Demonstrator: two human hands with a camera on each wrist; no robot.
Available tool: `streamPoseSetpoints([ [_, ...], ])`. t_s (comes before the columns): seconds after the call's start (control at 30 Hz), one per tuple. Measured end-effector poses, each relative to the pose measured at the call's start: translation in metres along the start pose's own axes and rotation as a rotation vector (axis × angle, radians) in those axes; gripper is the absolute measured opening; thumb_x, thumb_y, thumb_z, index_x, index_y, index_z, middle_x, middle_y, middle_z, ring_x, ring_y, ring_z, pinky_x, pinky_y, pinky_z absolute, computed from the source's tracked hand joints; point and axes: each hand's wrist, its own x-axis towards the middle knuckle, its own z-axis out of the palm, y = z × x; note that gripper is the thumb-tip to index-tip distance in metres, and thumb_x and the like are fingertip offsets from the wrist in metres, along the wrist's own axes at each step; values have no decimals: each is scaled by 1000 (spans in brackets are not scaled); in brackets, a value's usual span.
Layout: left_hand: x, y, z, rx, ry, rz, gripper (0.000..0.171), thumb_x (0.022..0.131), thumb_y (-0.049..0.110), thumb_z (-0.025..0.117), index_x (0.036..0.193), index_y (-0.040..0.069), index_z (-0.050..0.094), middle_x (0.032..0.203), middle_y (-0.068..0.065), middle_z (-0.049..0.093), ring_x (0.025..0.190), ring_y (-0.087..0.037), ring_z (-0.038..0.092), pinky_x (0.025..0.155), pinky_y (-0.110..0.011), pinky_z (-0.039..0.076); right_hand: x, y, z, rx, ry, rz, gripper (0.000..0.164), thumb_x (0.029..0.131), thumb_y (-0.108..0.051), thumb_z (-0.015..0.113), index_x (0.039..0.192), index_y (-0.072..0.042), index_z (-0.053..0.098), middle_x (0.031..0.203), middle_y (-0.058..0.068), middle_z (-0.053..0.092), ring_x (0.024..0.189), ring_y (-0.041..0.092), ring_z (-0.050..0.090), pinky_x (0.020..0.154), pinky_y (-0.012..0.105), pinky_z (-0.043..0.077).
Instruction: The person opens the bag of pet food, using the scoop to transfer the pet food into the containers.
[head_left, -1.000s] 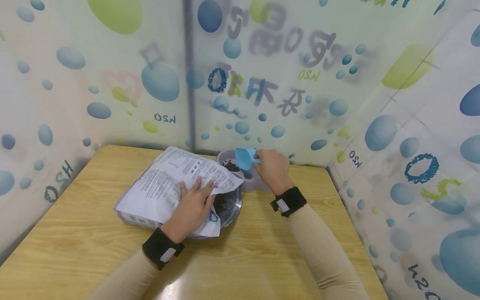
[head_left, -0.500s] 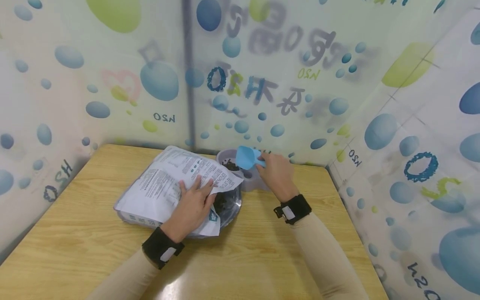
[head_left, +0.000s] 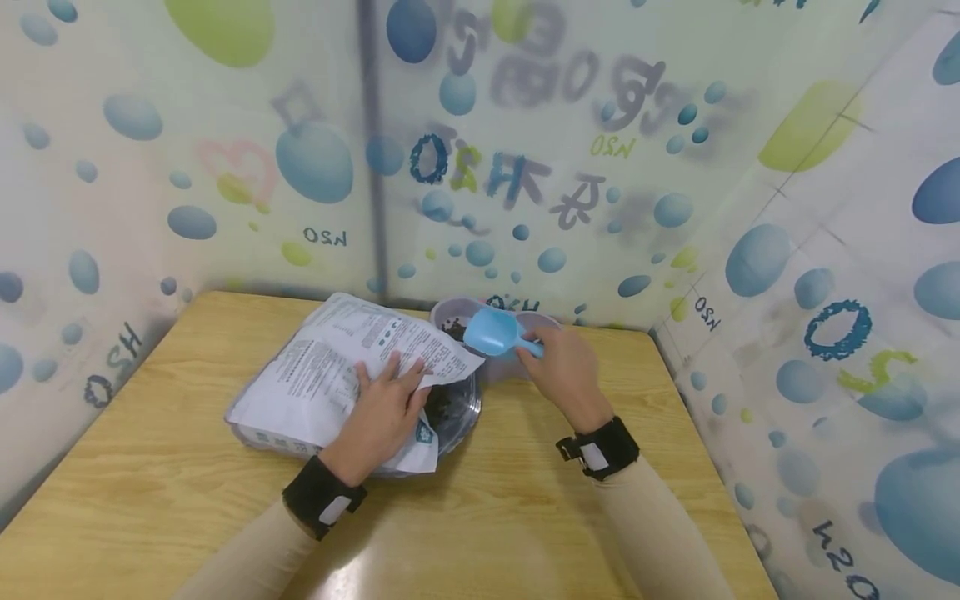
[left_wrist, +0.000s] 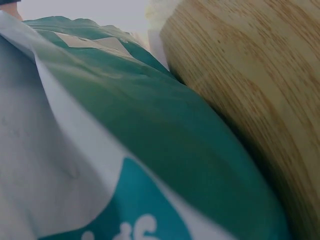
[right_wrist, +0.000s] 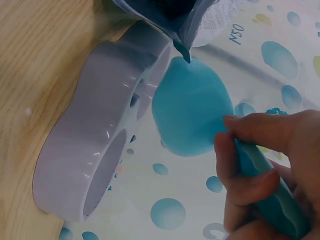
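My right hand (head_left: 566,375) grips the handle of a light-blue scoop (head_left: 491,332); the scoop's bowl hangs over a lavender double bowl (head_left: 537,318) and shows no contents. Dark bits (head_left: 453,328) lie in the left bowl, partly hidden by the scoop. A large white printed bag (head_left: 322,367) lies on its side, its mouth turned right, with dark material (head_left: 438,404) inside. My left hand (head_left: 382,417) rests on the bag near its mouth, fingers spread. In the right wrist view, the scoop (right_wrist: 192,107) is just below the bag's lip (right_wrist: 182,42).
The wooden table (head_left: 510,517) runs up to a back wall (head_left: 480,150) with printed blue and green drops. The double bowl stands close to that wall, right of the bag. A side wall (head_left: 840,333) borders the table's right edge.
My right hand has drawn the scoop back toward me and down, uncovering more of the right bowl. My left hand and the bag stay in place.
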Motion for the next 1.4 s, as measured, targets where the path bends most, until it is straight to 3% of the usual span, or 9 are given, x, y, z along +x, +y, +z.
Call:
streamPoseSetpoints([
  [0.17, -1, 0, 1, -5, 4, -4, 50, 123, 28, 56, 164, 2, 64, 178, -18, 54, 176, -55, 28, 133, -96, -4, -13, 1, -10, 21, -40, 23, 28, 106, -34, 87, 124, -13, 89, 71, 1, 67, 57, 15, 52, 49, 26, 30],
  [0.4, -3, 0, 1, -6, 11, -1, 51, 123, 28, 55, 166, 1, 62, 177, -20, 54, 175, -56, 30, 132, -97, -3, -27, 8, -26, 42, -54, 51, 29, 104, -32, 89, 123, -11, 89, 87, 6, 82, 64, 16, 59, 52, 28, 38],
  [0.5, -3, 0, 2, -10, 11, -3, 52, 123, 29, 55, 167, 1, 60, 177, -20, 54, 175, -56, 30, 132, -97, -3, -32, 12, -34, 65, -73, 70, 29, 103, -30, 91, 124, -10, 89, 88, 8, 82, 64, 17, 58, 53, 28, 37],
  [0.83, -3, -2, 3, -15, 15, -4, 53, 123, 30, 56, 166, 0, 61, 177, -20, 54, 176, -55, 29, 133, -96, -4, -45, 14, -56, 125, -225, 85, 25, 101, -29, 91, 118, -12, 92, 95, 4, 86, 64, 14, 59, 57, 28, 41],
  [0.97, -3, -2, 4, -17, 15, -6, 54, 123, 32, 55, 167, 1, 60, 177, -19, 53, 176, -54, 29, 133, -95, -5, -48, 10, -61, 121, -270, 64, 24, 101, -32, 91, 117, -14, 92, 100, 2, 89, 70, 12, 69, 61, 30, 51],
  [1.1, -3, -2, 4, -15, 15, -2, 53, 123, 30, 56, 167, 0, 60, 177, -21, 53, 176, -55, 29, 133, -96, -4, -50, 6, -62, 108, -294, 44, 22, 102, -33, 90, 115, -16, 92, 107, 1, 90, 86, 16, 79, 73, 37, 64],
  [1.4, -1, 2, 0, 1, 7, 3, 52, 123, 29, 55, 167, 0, 60, 177, -21, 53, 176, -56, 29, 132, -96, -3, -54, -3, -64, 127, -317, 35, 21, 102, -31, 90, 114, -15, 92, 107, 1, 90, 87, 15, 78, 75, 36, 63],
])
